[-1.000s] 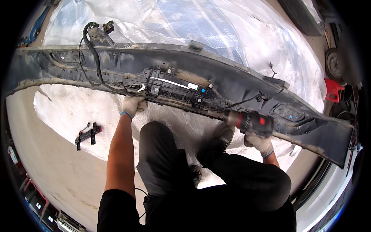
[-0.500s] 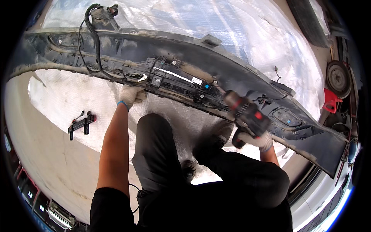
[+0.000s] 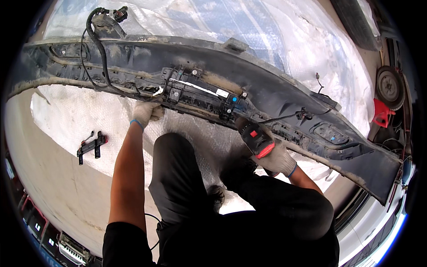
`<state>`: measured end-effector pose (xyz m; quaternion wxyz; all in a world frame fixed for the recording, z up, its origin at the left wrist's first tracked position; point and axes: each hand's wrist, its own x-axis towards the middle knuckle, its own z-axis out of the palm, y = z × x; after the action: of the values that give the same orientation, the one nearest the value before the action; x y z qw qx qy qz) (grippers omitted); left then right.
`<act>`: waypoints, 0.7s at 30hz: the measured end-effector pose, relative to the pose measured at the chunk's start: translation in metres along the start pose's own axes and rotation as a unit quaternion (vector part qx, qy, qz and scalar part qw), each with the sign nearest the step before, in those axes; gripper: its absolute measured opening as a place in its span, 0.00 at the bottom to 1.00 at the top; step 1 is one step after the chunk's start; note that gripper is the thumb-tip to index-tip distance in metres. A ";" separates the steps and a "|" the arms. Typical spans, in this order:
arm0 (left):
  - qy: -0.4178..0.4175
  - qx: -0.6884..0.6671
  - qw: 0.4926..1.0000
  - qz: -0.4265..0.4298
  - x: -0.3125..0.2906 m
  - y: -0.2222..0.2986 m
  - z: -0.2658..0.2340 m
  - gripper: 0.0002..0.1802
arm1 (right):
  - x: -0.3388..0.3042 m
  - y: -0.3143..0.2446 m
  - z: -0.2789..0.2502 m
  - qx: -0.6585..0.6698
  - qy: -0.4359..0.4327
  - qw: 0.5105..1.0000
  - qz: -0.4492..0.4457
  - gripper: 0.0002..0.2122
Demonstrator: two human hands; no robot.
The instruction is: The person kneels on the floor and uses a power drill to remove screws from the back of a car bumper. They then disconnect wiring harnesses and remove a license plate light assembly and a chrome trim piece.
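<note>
Your right hand (image 3: 280, 158) grips the drill (image 3: 257, 139) at three o'clock; your left hand (image 3: 144, 113), near ten, curls at the lower edge of the bumper (image 3: 275, 84), arching nine through twelve to four — whether it grips, I can't tell — so drill torque could twist a loosely held bumper

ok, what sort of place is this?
Probably a vehicle repair shop: a long dark bumper-like panel over white sheeting, a power drill in the right hand, and what looks like a wheel at right.
</note>
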<state>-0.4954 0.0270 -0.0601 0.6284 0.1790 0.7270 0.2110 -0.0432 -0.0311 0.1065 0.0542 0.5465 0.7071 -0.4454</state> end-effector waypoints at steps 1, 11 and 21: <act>0.007 0.005 1.000 -0.001 -0.001 0.001 0.002 0.09 | 0.001 -0.002 0.003 -0.009 0.006 1.000 -0.001 0.44; 0.007 0.002 1.000 -0.019 0.003 -0.004 -0.001 0.07 | 0.011 -0.001 0.012 -0.017 -0.018 0.999 0.037 0.47; 0.000 -0.006 1.000 -0.010 -0.002 -0.001 0.003 0.06 | 0.038 -0.043 -0.013 -0.143 -0.193 0.968 0.076 0.36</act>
<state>-0.4921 0.0252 -0.0599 0.6316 0.1678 0.7274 0.2095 -0.0881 0.0050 0.1178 0.3009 0.4890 0.6961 -0.4309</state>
